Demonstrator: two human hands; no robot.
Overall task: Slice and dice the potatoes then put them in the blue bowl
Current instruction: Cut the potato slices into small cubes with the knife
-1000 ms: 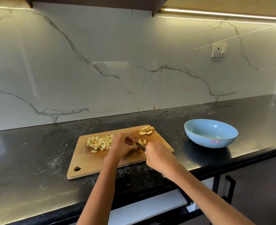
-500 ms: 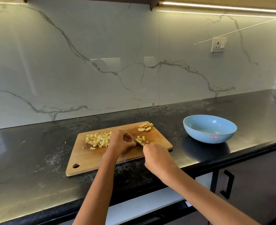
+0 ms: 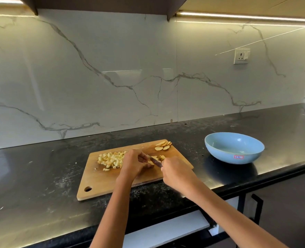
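A wooden cutting board lies on the black counter. On its left-middle sits a heap of diced potato. A few round potato slices lie at the board's far right corner. My left hand is curled over a small bunch of potato pieces in the middle of the board. My right hand grips a knife, its blade pointing up-left between the hands, at those pieces. The blue bowl stands to the right of the board, with nothing in it.
The black counter runs left to right, its front edge just below the board. A marble wall stands behind, with a socket at the upper right. A cabinet door with a black handle sits below the counter on the right.
The view has shifted slightly. The knife blade has moved a little over the small potato pieces while my left hand stayed on them. The bowl and the diced heap have not moved.
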